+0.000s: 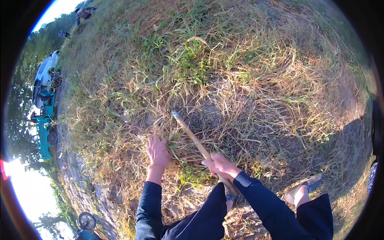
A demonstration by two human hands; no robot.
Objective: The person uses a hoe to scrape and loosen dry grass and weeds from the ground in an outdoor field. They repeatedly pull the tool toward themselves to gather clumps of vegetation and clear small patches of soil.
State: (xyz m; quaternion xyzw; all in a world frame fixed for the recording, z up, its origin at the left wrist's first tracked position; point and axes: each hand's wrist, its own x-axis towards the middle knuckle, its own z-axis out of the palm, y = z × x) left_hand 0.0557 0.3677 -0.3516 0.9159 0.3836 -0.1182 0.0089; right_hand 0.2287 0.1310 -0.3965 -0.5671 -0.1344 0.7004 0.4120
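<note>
My right hand (220,165) is closed around a wooden tool handle (192,135), which slants up and left across the grass. A small metal piece (175,113) shows at its far end; any blade is hidden or too small to tell. My left hand (158,151) reaches down into dry grass (163,132) to the left of the handle, its fingertips partly hidden among the stalks. Whether the fingers grip the stalks is not clear. Bare soil and cut-looking straw lie under the handle's far end.
Dry and green grass (192,63) covers the ground ahead. At the left edge stand a teal cargo tricycle (45,135) and a white car (49,67). A person (85,13) bends at the upper left. A wheel (87,221) shows at the lower left, and my shoe (292,192) at the lower right.
</note>
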